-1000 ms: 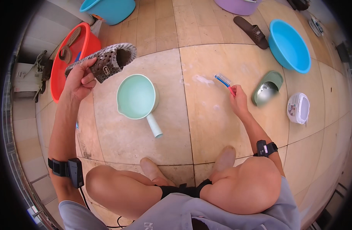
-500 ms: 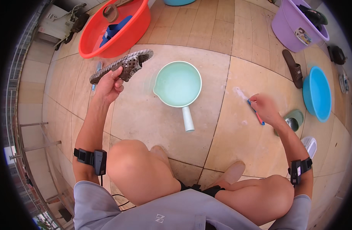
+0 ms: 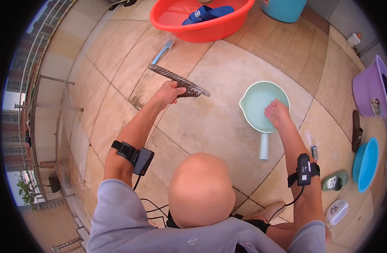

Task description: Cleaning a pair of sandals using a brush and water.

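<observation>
1. The left hand (image 3: pixel 167 93) is clamped on a dark, ridged-sole sandal (image 3: pixel 179 81), held sole-up above the tan tiled floor (image 3: pixel 210 122). The grip closes around the shoe's near side, at about its middle.

2. The sandal's long axis runs from 10 o'clock to 4 o'clock, its far tip toward the red plastic basin (image 3: pixel 202 21) and its near tip toward the pale green plastic scoop with a handle (image 3: pixel 261 110).

3. The right hand (image 3: pixel 277 114) is in the scoop's bowl, fingers loosely together and dipping toward the water; it clasps nothing that I can make out, though the fingertips may be wet and are hard to read at this angle.

4. The key relation: the scoop lies at 3 o'clock from the sandal, near but apart, and the right hand is already at it, so it is far nearer than the left. The scoop's handle points to 6 o'clock, toward the person.

5. A small blue-bristled brush (image 3: pixel 315 152) lies on the floor at 5 o'clock from the scoop, just beside the right forearm. A light blue long-handled brush (image 3: pixel 163 51) lies at 11 o'clock from the sandal, near the red basin, which holds a blue slipper (image 3: pixel 206 12).
</observation>
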`<control>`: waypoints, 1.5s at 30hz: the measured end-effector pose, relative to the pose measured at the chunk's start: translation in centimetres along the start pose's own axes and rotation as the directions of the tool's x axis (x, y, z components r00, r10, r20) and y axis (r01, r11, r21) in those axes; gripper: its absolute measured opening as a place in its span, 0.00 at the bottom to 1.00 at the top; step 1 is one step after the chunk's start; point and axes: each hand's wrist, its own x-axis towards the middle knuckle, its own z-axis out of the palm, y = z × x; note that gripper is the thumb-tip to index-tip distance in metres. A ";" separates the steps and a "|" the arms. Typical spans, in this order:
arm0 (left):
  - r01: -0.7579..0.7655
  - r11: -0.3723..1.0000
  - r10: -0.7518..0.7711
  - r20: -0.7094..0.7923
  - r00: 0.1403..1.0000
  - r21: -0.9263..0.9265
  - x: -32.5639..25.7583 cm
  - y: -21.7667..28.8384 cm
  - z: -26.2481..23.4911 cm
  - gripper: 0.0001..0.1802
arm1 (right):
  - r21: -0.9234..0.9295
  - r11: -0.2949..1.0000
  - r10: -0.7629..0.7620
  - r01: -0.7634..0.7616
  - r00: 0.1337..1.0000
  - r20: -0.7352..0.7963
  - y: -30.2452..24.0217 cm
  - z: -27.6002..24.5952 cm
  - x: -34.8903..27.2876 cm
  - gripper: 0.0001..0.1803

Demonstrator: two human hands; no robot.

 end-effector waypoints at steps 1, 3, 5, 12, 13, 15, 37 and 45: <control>0.006 1.000 -0.006 0.015 1.000 0.012 0.1 -0.2 0.0 0.05 | 0.202 0.977 0.044 -0.069 0.991 0.124 -0.6 1.5 -0.4 0.26; 0.017 0.999 -0.018 0.026 0.999 0.036 0.5 -0.3 -0.5 0.05 | 0.215 0.975 -0.039 -0.058 0.906 0.422 -1.9 6.8 -3.4 0.23; 0.029 0.987 -0.032 0.014 0.999 0.159 0.8 0.0 -0.6 0.07 | 0.209 0.978 -0.129 -0.003 0.778 0.614 -4.2 11.4 -7.8 0.23; -0.086 0.920 0.115 -0.053 0.992 0.383 0.6 1.0 -2.2 0.10 | -0.241 0.937 -0.241 0.254 0.967 0.081 -3.0 4.7 -6.0 0.29; -0.166 0.904 0.196 -0.037 0.980 0.394 0.0 1.0 -2.4 0.11 | -0.327 0.920 -0.234 0.215 0.972 -0.019 -1.7 3.1 -4.6 0.29; -0.265 0.876 0.288 0.003 0.958 0.402 -0.2 0.6 -1.9 0.11 | -0.398 0.902 -0.238 0.164 0.961 -0.142 0.2 0.9 -2.2 0.29; -0.317 0.914 0.317 0.041 0.948 0.253 0.4 -4.1 -0.8 0.09 | 0.199 0.978 0.022 -0.062 0.981 0.194 -0.4 4.2 -2.1 0.25; -0.190 0.968 0.223 0.207 0.953 -0.166 1.6 -5.0 -0.5 0.05 | -0.243 0.823 -0.422 0.514 0.838 0.346 -5.3 8.7 -9.2 0.28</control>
